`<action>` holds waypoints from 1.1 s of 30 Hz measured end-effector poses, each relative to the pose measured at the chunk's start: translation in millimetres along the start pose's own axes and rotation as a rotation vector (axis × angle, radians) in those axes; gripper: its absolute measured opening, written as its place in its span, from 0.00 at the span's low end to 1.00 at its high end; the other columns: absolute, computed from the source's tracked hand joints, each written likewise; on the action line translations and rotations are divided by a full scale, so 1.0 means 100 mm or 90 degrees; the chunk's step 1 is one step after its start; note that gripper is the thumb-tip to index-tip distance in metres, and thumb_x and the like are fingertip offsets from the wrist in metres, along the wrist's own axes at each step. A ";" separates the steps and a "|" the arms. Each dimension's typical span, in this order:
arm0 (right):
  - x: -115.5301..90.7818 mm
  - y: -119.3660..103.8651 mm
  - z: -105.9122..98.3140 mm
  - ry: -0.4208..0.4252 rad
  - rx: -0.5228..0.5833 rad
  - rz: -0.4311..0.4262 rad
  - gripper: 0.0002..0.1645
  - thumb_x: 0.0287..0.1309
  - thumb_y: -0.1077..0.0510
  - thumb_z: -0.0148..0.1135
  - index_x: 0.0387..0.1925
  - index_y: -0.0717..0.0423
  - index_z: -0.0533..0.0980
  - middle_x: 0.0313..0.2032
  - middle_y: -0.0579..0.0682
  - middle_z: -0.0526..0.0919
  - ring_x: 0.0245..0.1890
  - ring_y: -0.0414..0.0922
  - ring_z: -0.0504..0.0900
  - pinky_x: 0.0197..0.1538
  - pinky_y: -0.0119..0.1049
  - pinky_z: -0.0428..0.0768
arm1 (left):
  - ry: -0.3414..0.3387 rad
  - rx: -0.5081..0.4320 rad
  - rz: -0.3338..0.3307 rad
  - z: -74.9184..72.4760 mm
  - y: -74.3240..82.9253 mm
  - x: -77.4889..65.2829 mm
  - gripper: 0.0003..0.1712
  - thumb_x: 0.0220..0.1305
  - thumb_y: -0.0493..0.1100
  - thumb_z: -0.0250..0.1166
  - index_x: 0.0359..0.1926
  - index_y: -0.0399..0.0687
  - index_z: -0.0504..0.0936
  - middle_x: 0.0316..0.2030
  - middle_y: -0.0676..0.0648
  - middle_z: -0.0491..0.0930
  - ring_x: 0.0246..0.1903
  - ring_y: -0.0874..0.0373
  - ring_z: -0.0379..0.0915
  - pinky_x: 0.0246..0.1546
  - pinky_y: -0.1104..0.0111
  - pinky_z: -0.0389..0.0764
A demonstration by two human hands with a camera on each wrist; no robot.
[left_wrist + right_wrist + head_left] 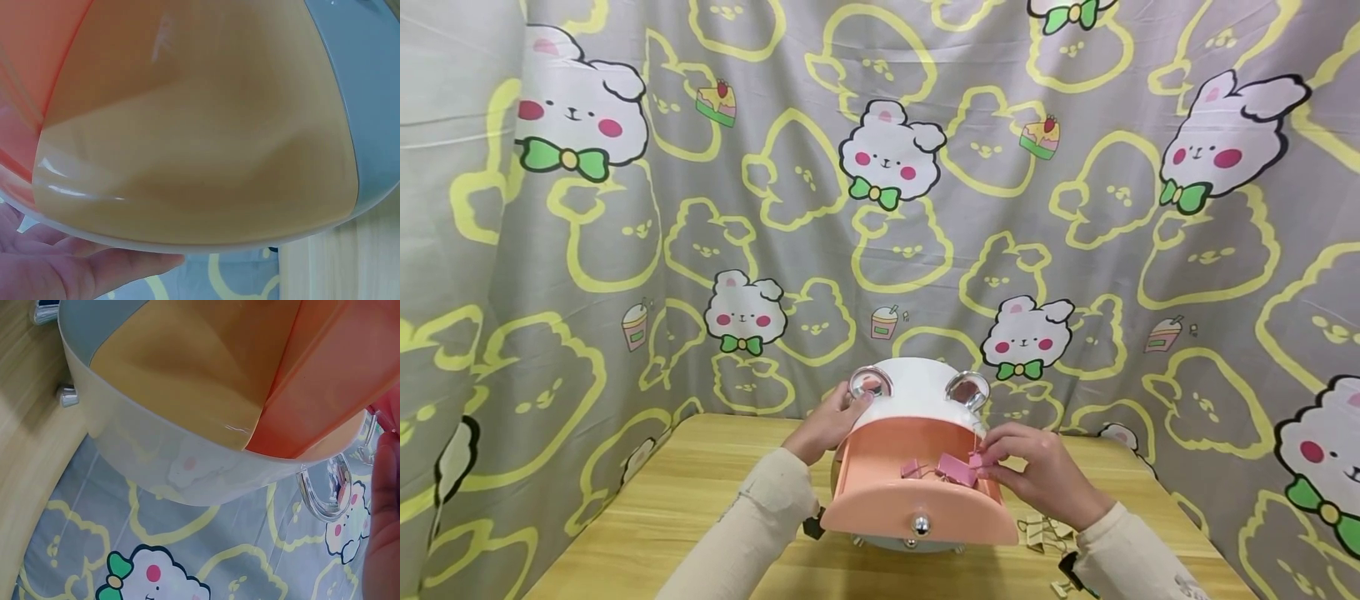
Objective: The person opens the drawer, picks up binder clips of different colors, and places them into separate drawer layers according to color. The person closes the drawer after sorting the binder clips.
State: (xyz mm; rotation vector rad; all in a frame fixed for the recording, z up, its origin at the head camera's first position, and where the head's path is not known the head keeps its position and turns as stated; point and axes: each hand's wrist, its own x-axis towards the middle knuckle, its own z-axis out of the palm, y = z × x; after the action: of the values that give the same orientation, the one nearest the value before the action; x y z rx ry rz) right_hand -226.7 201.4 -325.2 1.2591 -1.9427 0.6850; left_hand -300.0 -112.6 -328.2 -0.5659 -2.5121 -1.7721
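Observation:
A round desktop drawer box (pixel 917 385) with a white shell and silver ears stands on the table. Its top orange drawer (pixel 880 500) is pulled out. Inside lie pink binder clips: a larger one (pixel 953 468) at the right and a smaller one (pixel 911 468) near the middle. My left hand (pixel 835 421) rests on the shell beside the left ear; in the left wrist view, its fingers lie fairly straight along the white rim. Over the drawer's right side, my right hand (pixel 1037 467) pinches a small pink binder clip (pixel 976 460) between thumb and fingers.
Several gold binder clips (pixel 1047 533) lie on the wooden table (pixel 647 517) right of the box, partly behind my right forearm. A patterned curtain (pixel 805 275) hangs close behind the box. Below the open drawer, a yellow front (pixel 206 144) shows in the left wrist view.

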 end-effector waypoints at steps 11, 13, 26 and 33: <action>0.00 0.01 0.04 -0.012 0.017 0.007 0.21 0.34 0.71 0.79 0.29 0.47 0.83 0.38 0.44 0.83 0.37 0.41 0.82 0.38 0.25 0.78 | 0.004 0.009 -0.005 0.00 0.02 -0.01 0.27 0.73 0.58 0.53 0.61 0.45 0.66 0.47 0.41 0.77 0.42 0.50 0.74 0.44 0.56 0.75; -0.01 0.01 0.05 -0.017 0.023 0.016 0.21 0.34 0.72 0.79 0.30 0.47 0.83 0.38 0.43 0.83 0.37 0.40 0.82 0.38 0.25 0.78 | 0.004 0.005 -0.010 0.00 0.01 -0.01 0.27 0.72 0.58 0.53 0.61 0.45 0.66 0.46 0.42 0.77 0.42 0.50 0.75 0.43 0.57 0.76; 0.01 0.01 0.10 -0.034 0.045 -0.009 0.21 0.35 0.73 0.78 0.31 0.49 0.84 0.38 0.48 0.84 0.39 0.42 0.82 0.44 0.26 0.78 | -0.001 0.006 -0.015 -0.01 0.00 0.00 0.28 0.72 0.60 0.52 0.62 0.46 0.66 0.45 0.42 0.77 0.40 0.51 0.75 0.40 0.59 0.77; 0.01 0.02 0.12 -0.041 0.048 -0.013 0.20 0.35 0.72 0.78 0.30 0.50 0.84 0.37 0.48 0.84 0.38 0.42 0.82 0.44 0.26 0.78 | -0.006 0.000 -0.022 -0.01 0.00 0.00 0.28 0.72 0.59 0.52 0.63 0.47 0.65 0.45 0.42 0.76 0.39 0.51 0.76 0.38 0.59 0.77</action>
State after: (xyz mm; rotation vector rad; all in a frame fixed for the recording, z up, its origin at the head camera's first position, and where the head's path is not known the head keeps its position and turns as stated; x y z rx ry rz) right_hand -231.7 192.6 -331.5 1.3606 -1.9700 0.7221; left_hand -300.3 -113.5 -327.4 -0.5369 -2.5437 -1.7843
